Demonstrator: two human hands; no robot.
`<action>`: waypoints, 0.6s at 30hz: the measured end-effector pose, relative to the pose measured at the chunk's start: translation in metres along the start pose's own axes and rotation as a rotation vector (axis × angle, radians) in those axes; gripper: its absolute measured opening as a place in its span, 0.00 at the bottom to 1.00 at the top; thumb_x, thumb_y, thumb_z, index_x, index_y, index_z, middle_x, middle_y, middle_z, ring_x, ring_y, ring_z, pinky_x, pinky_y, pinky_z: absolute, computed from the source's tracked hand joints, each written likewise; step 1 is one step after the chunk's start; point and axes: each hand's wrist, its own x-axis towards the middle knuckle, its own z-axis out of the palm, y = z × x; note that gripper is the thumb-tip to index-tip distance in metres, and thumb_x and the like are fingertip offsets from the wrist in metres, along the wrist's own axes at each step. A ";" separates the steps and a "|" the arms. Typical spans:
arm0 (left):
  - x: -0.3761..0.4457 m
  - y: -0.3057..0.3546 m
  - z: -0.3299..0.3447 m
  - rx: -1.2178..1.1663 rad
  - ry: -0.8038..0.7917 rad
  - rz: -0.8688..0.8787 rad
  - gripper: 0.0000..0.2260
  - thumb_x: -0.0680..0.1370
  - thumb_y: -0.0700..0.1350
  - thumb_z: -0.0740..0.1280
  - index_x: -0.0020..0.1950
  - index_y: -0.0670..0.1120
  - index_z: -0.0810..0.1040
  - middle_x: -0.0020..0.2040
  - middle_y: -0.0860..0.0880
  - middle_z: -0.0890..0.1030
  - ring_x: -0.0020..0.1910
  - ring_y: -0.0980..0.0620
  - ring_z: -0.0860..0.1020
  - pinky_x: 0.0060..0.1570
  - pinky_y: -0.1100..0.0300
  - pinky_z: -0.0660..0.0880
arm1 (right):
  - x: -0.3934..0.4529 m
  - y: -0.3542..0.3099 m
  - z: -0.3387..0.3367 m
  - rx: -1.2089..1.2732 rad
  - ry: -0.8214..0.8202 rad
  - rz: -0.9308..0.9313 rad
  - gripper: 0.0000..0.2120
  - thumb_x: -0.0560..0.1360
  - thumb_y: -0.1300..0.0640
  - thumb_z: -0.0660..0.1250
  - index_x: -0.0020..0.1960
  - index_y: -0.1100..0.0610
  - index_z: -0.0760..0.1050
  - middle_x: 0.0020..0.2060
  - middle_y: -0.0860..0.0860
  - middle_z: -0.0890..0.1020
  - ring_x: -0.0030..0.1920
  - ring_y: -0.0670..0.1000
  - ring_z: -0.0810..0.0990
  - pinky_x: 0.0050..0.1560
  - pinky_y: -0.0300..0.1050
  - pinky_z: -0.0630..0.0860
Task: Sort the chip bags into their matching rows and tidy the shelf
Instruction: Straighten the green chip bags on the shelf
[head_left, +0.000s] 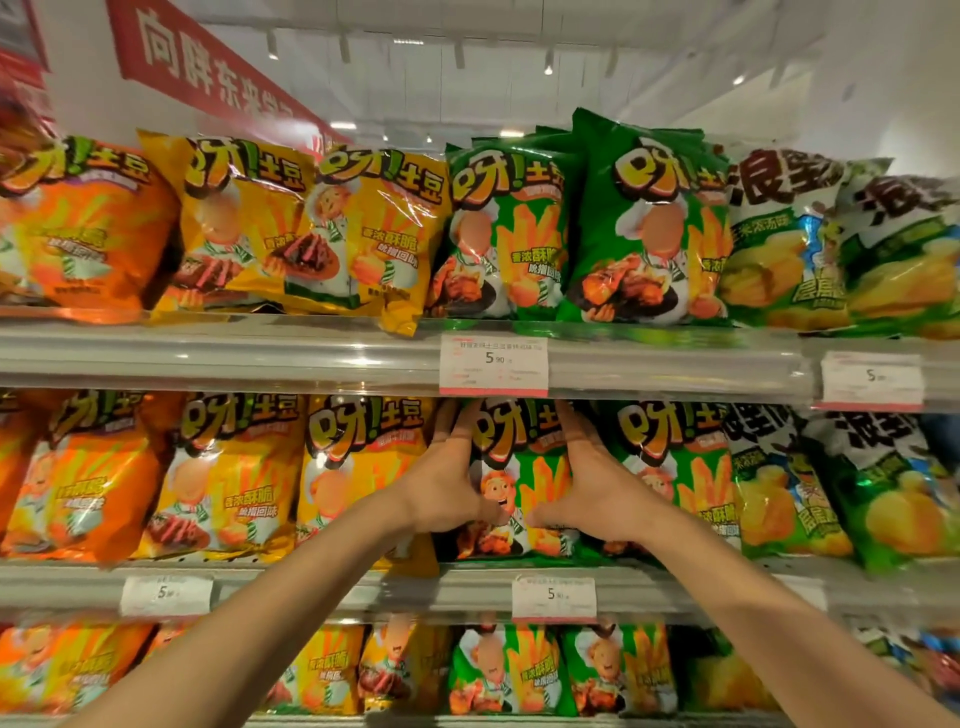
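A green chip bag (519, 467) stands upright on the middle shelf (363, 582), under the top shelf's price tag. My left hand (447, 483) presses flat against its left side and my right hand (597, 483) against its right side, thumbs across its front, so both hands hold it. Yellow bags (358, 457) stand to its left and another green bag (670, 467) to its right. On the top shelf (260, 353), orange, yellow and green rows run left to right; one yellow bag (374, 239) leans and hangs over the edge.
Green-and-white bags of another brand (779, 488) fill the right end of both shelves. Orange bags (78, 478) fill the left end. A lower shelf holds the same colour rows. Price tags (553, 597) hang on the shelf rails. A red banner (208, 67) hangs above.
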 end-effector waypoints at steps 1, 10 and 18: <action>0.000 -0.001 0.000 0.001 -0.007 -0.003 0.61 0.65 0.50 0.83 0.81 0.52 0.40 0.81 0.50 0.44 0.80 0.51 0.49 0.69 0.66 0.56 | -0.001 0.000 0.001 0.000 0.007 -0.003 0.65 0.66 0.49 0.81 0.80 0.47 0.32 0.81 0.48 0.40 0.74 0.51 0.65 0.64 0.38 0.70; -0.028 0.008 0.003 0.069 0.114 0.117 0.52 0.72 0.49 0.77 0.82 0.54 0.41 0.78 0.47 0.59 0.75 0.50 0.63 0.64 0.61 0.69 | -0.010 -0.003 0.007 -0.037 0.087 -0.011 0.58 0.71 0.47 0.76 0.80 0.45 0.33 0.80 0.49 0.37 0.78 0.54 0.60 0.74 0.51 0.65; -0.058 -0.039 -0.021 0.624 0.498 0.188 0.23 0.82 0.57 0.55 0.72 0.48 0.71 0.67 0.41 0.75 0.66 0.40 0.71 0.64 0.44 0.69 | -0.008 -0.022 0.048 -0.487 0.478 -0.184 0.32 0.81 0.41 0.53 0.80 0.59 0.59 0.78 0.62 0.61 0.78 0.64 0.56 0.76 0.68 0.52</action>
